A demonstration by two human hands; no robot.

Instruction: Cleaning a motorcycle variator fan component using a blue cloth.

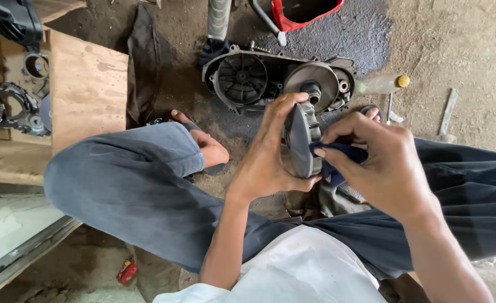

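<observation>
My left hand point(270, 151) grips a round grey metal pulley disc point(299, 145) held on edge above my lap. My right hand point(380, 163) pinches a dark blue rag point(337, 160) and presses it against the disc's right side. Just beyond my hands, an open engine transmission case point(270, 78) lies on the dirt floor, showing a black fan wheel on its left and a grey clutch pulley on its right. My legs in grey trousers are folded beneath my hands.
A plywood sheet point(88, 90) and cardboard with several black and metal engine parts point(12, 106) lie at left. A red container point(301, 14) stands at the top. A plastic bottle with a yellow cap point(382, 84) and a hand tool point(390, 109) rest right of the case.
</observation>
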